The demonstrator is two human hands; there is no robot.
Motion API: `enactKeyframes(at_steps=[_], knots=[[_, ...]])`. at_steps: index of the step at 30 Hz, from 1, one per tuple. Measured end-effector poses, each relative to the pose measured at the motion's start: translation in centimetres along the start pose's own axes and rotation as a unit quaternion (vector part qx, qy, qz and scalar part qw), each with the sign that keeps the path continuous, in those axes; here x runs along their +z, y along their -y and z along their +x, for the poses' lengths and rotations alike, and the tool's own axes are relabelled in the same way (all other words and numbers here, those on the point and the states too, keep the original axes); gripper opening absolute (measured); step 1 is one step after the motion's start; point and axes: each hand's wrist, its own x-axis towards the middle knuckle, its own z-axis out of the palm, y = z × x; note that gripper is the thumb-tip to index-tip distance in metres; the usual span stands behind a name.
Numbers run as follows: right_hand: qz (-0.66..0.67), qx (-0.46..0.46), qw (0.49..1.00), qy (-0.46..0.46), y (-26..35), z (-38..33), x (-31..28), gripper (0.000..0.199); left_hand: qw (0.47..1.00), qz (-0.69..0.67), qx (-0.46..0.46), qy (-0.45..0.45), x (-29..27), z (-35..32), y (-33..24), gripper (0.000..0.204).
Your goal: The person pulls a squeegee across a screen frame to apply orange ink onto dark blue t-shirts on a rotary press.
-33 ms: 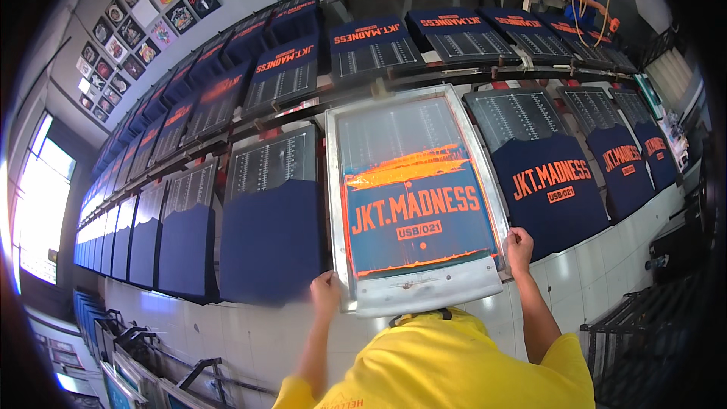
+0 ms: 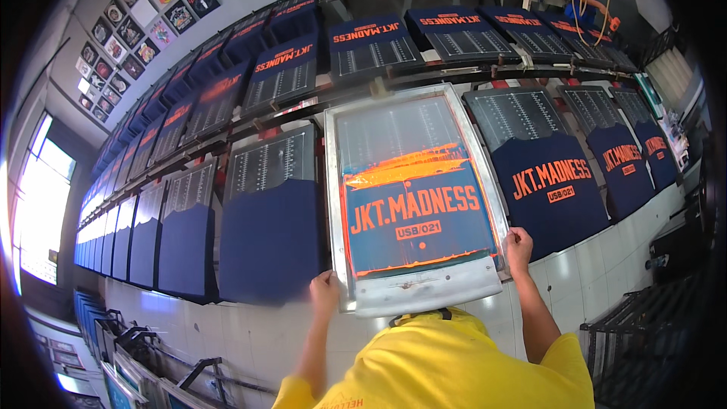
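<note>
Silkscreen (image 2: 415,250) — between left hand (image 2: 325,292) and right hand (image 2: 519,248), 1 per side.

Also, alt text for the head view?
The left hand and right hand grip the lower sides of a silver-framed screen with orange ink banded across it. A plain navy garment lies on a board to its left, an orange-printed navy garment to its right.

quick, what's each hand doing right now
Left hand: closed, holding the screen frame by its left edge.
Right hand: closed, holding the same frame by its right edge.
</note>
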Motion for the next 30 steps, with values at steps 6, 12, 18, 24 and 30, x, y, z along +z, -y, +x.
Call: enactKeyframes(at_steps=[6,12,18,24,30], knots=[[-0.008,0.005,1.000,-0.005,0.5,-0.1,0.4,0.009,0.994,-0.064,-0.064,0.054,-0.4,1.0,1.3,0.031],[-0.013,0.046,0.999,0.016,1.2,-0.1,0.3,0.012,0.970,-0.171,-0.142,0.095,-0.8,1.9,2.4,0.031],[-0.015,0.036,0.999,0.018,1.1,-0.1,0.1,0.012,0.945,-0.229,-0.184,0.146,-1.8,1.8,1.8,0.030],[0.015,0.055,0.998,0.013,0.6,0.0,0.2,0.012,0.936,-0.260,-0.192,0.137,-2.2,1.5,0.3,0.032],[-0.008,0.051,0.998,0.024,0.8,0.0,0.2,0.013,0.933,-0.290,-0.201,0.070,-1.5,0.3,0.0,0.033]])
